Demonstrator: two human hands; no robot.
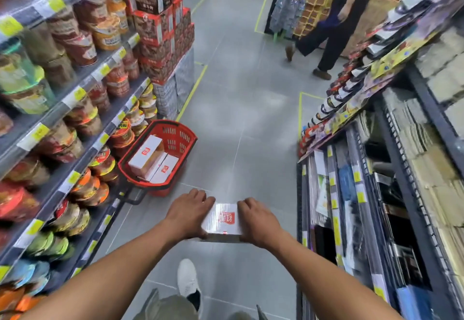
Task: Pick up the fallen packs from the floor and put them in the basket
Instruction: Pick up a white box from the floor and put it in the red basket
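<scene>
Both hands, left hand (188, 213) and right hand (258, 220), clamp one white pack (222, 219); next, swing it forward-left into the red basket (185, 135).

Pack (222, 219) sits between the left hand (189, 213) and right hand (258, 221), above the floor (241, 108). Ahead and to the left, the basket (175, 139) stands on the floor beside the left shelves (75, 98), with packs inside (147, 155). Right shelves (391, 169) line the other side.
</scene>
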